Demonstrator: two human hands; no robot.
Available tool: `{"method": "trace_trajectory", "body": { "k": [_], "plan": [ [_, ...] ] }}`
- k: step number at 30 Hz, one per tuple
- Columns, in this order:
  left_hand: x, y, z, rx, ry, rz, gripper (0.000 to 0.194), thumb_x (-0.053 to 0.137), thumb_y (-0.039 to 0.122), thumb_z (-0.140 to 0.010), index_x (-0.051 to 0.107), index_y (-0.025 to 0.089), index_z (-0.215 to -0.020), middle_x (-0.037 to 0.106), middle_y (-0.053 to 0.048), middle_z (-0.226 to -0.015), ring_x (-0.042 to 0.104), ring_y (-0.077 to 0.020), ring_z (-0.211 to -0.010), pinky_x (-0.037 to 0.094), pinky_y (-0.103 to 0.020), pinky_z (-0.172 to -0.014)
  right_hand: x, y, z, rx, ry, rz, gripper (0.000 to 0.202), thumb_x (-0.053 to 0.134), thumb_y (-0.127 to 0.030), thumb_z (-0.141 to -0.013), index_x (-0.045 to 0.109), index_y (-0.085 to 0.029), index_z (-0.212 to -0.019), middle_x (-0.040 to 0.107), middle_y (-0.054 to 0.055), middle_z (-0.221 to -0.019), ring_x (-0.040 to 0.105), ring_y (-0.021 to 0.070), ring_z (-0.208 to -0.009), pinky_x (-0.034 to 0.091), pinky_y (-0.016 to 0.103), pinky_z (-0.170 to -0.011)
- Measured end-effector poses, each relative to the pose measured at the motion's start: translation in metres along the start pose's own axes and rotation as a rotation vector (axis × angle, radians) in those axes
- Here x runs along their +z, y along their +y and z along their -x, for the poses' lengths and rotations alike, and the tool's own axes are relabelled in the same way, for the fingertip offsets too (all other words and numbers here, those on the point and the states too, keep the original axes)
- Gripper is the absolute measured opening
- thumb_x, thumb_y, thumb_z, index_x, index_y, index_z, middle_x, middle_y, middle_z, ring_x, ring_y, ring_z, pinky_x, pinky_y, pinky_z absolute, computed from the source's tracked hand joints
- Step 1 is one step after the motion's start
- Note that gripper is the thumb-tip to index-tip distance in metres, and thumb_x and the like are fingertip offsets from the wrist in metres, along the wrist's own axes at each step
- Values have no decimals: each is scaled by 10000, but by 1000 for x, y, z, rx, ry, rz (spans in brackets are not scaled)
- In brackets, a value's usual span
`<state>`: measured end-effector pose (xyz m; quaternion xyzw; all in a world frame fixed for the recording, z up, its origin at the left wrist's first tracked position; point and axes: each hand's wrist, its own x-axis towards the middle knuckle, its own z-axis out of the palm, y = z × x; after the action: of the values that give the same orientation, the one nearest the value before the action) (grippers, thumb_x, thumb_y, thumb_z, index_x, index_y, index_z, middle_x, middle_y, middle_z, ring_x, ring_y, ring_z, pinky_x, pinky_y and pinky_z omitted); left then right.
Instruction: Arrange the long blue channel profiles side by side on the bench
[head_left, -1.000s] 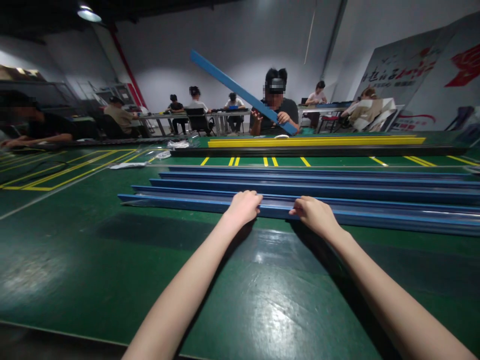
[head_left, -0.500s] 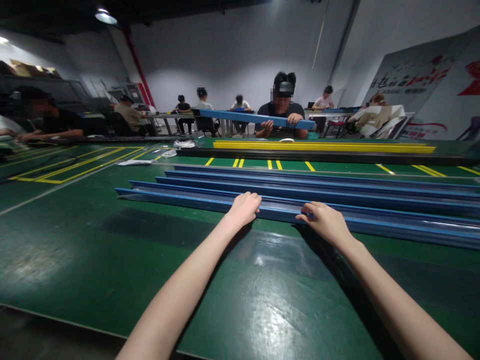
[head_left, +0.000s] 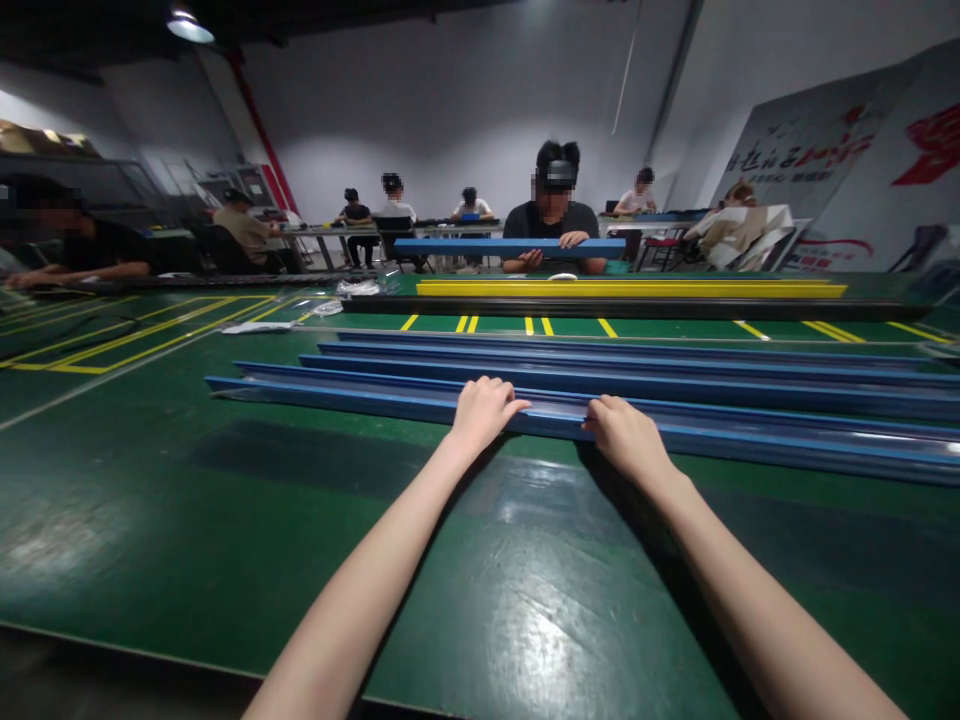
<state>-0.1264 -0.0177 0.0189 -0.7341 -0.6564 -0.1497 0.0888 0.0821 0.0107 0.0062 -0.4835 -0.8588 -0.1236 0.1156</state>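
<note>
A long blue U-shaped channel (head_left: 360, 398) lies nearest me across the green table, its open side up. My left hand (head_left: 485, 408) grips it near the middle, fingers curled over into the trough and thumb pointing right along the near wall. A short way to the right, my right hand (head_left: 626, 432) is closed at the near wall of the same channel, with the fingertips partly hidden. Behind it lie more blue channels (head_left: 420, 368), roughly parallel and also open upward.
Farther back on the green table (head_left: 187, 540) lie a yellow channel (head_left: 630, 290) and a black strip (head_left: 525, 306). Crumpled clear plastic (head_left: 358, 288) sits left of them. Across the table a person (head_left: 551, 215) holds a blue bar (head_left: 465, 246) in both hands. Several others sit behind.
My left thumb has stretched out to the right, and my right hand has closed more on the channel's near wall. The co-worker's blue bar has turned level. The view has shifted slightly.
</note>
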Motion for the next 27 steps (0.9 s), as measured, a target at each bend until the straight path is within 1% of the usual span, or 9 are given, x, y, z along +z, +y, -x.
{"method": "trace_trajectory", "body": {
  "k": [3,7,10,13,15,18,20,23,27],
  "plan": [
    [12,12,-7,-56,120,4,357,307,413,-907,587,196,-863,610,-45,-973,496,-180,-952,342,-293,-777,0,-17,-1,8,19,14,127,423,-157,-826,550,-164,-822,592,84,-861,534,188,-833,339,269,-676],
    [24,13,-12,-85,137,-3,327,304,378,-904,579,202,-915,592,-55,-1025,479,-193,-992,331,-314,-812,-1,-27,-3,11,25,-24,133,427,-176,-834,561,-168,-836,599,74,-871,527,186,-830,335,278,-687],
    [27,4,-12,-149,100,-5,313,308,366,-896,559,197,-974,608,-63,-1014,496,-197,-980,326,-331,-835,0,-19,-4,9,37,-57,148,473,-294,-831,579,-193,-843,607,62,-902,509,202,-864,329,293,-698],
    [30,-6,-13,-174,107,7,302,312,339,-886,551,196,-1002,612,-68,-1023,507,-197,-988,314,-335,-862,6,-7,-5,78,151,-64,328,527,-455,-780,581,-200,-978,578,80,-1058,468,246,-966,325,331,-751],
    [32,-12,-13,-171,144,-4,298,326,328,-874,557,193,-1006,598,-79,-1064,493,-204,-1021,315,-335,-868,13,0,-8,140,212,-83,466,534,-513,-753,549,-184,-1082,545,103,-1142,451,263,-1012,329,356,-784],
    [37,-22,-15,-183,225,-41,313,339,326,-861,563,193,-1036,571,-91,-1142,468,-216,-1068,309,-357,-889,26,8,-13,172,252,-127,585,507,-565,-746,509,-148,-1156,521,133,-1194,427,274,-1088,332,380,-842],
    [39,-29,-17,-186,266,-55,320,365,341,-844,569,198,-1045,567,-88,-1167,462,-228,-1085,292,-390,-917,32,14,-17,169,256,-145,640,469,-608,-743,497,-140,-1178,507,145,-1221,419,278,-1121,331,394,-871],
    [41,-39,-20,-201,309,-48,326,398,354,-816,585,194,-1030,605,-84,-1116,494,-241,-1049,273,-431,-936,39,25,-22,143,212,-139,694,407,-656,-743,491,-142,-1202,466,148,-1282,381,277,-1190,310,410,-930],
    [41,-46,-26,-209,341,-47,332,388,351,-811,602,185,-1002,636,-87,-1058,515,-251,-1026,255,-459,-944,43,36,-29,92,120,-112,698,304,-634,-800,453,-127,-1255,408,118,-1353,277,244,-1285,224,405,-1030]
  ]
}}
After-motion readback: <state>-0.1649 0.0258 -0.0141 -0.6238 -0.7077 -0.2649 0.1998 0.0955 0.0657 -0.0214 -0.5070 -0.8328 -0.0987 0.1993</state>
